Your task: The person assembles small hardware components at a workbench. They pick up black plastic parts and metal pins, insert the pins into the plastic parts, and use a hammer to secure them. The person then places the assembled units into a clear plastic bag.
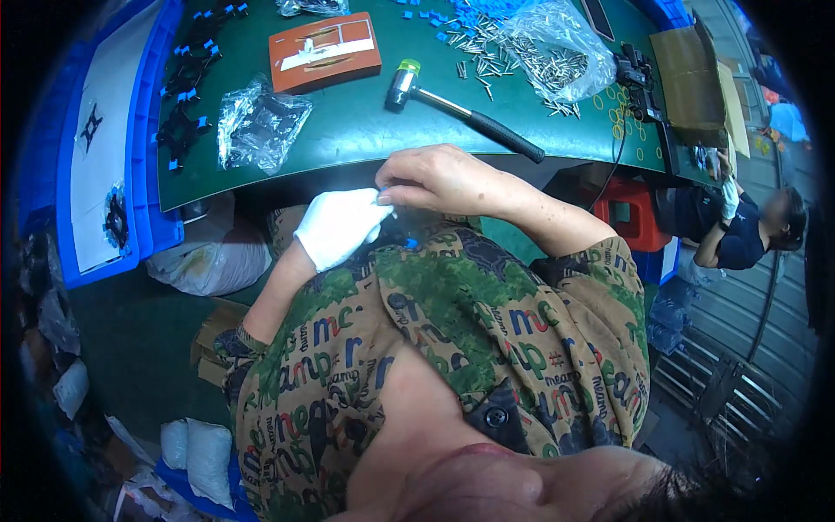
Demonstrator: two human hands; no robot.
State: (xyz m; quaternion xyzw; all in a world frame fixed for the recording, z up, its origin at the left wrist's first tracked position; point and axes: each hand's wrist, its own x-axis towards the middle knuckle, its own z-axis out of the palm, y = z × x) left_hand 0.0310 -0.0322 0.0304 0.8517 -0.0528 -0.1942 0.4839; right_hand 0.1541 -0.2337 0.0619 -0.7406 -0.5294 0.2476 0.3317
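Observation:
Above my lap, in front of the table edge, my two hands meet at the fingertips. My left hand [335, 228], in a white glove, is closed around a dark part with small blue clips, mostly hidden by the hands and hard to tell from my patterned shirt. One blue clip [411, 244] shows below my fingers. My bare right hand [435, 178] pinches at a small blue clip [383, 190] beside the glove's fingertips. On the table beyond lie a hammer [461, 111] with a black grip and an orange-brown box [325, 54].
Black parts with blue clips [184, 78] line the table's left side, near a clear plastic bag [261, 126]. Metal pins [557, 65] spill from a bag, with loose blue clips [474, 16] behind. A blue tray [152, 165] stands left. Another person [744, 226] works at right.

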